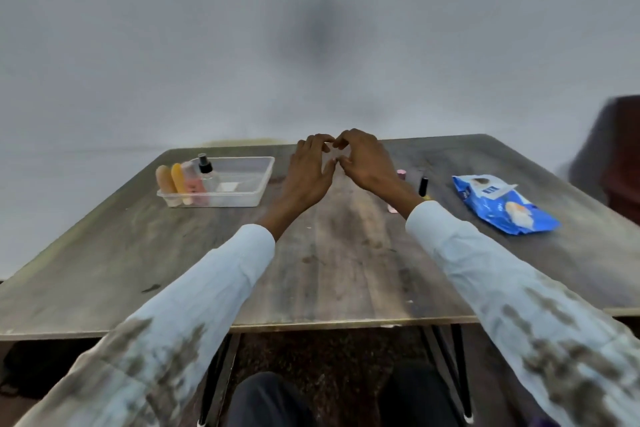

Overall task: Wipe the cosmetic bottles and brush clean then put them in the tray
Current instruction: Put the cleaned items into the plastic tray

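Both hands are held above the far middle of the wooden tabletop (pixel 329 270), fingertips almost meeting. The left hand (pixel 310 172) is spread, fingers relaxed, holding nothing. The right hand (pixel 362 161) has loosely bent fingers; nothing can be seen gripped in it. At the far left a clear tray (pixel 242 199) is set, with several cosmetic bottles (pixel 188 184) leaned at its left end, among them a spray bottle (pixel 206 168) with a black cap. Right of the right wrist a black-capped bottle (pixel 423 186) stands, a pink item (pixel 401 174) just behind. A blue wipes pack (pixel 502 204) lies at the right.
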